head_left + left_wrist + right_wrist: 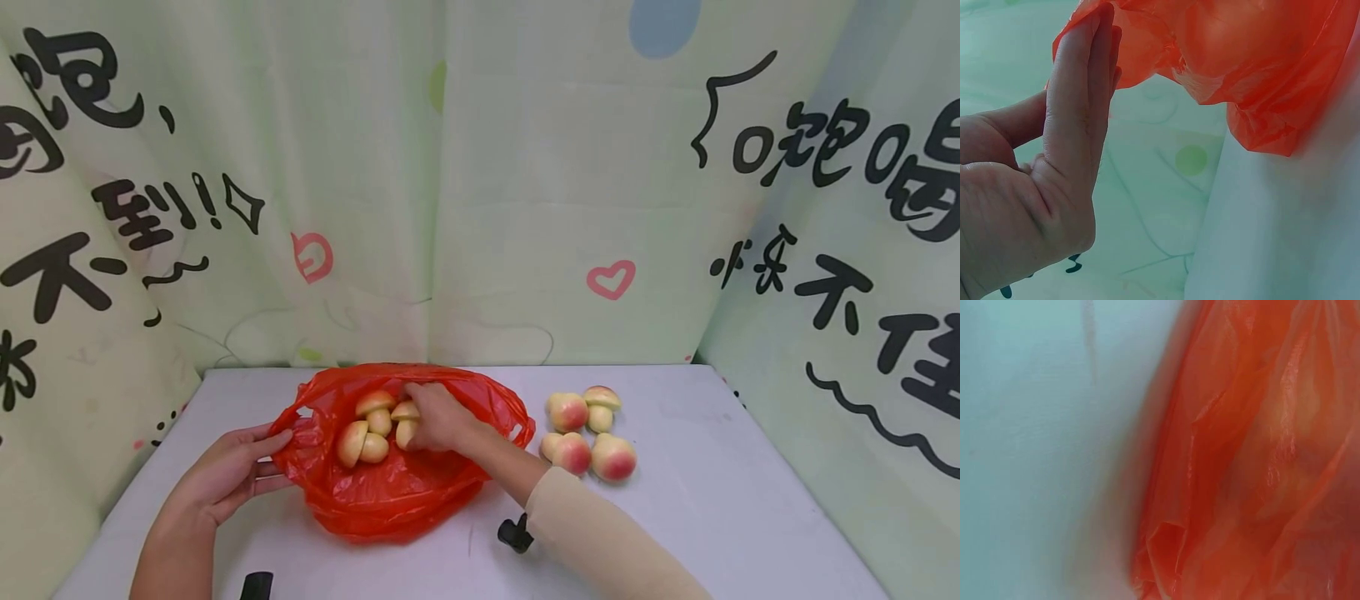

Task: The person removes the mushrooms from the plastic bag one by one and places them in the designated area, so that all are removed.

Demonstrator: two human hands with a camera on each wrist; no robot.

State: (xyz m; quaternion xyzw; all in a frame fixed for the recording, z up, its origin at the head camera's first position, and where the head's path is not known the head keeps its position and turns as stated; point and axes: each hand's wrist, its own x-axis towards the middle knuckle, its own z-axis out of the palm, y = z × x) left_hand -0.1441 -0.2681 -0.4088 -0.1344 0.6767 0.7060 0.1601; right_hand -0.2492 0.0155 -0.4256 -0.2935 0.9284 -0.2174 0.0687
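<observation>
A red plastic bag [397,512] lies spread on the table with its mouth facing up. My left hand [232,468] pinches the bag's left rim between thumb and fingers; the left wrist view shows the long fingers [1072,106] fairly straight against the plastic. Inside the bag, my right hand [442,417] grips a toy mushroom [406,419] with a pale stem and tan cap. Two more mushrooms, one upright [377,408] and one tipped over [362,443], lie left of it. The right wrist view shows only the bag [1210,487] and tabletop, not the hand.
Right of the bag stand several toy pieces: a pink-and-cream peach [567,412], another peach [614,458], a third [572,452] and a mushroom [601,408]. The white table [712,517] meets a printed curtain [517,208] at the back and sides.
</observation>
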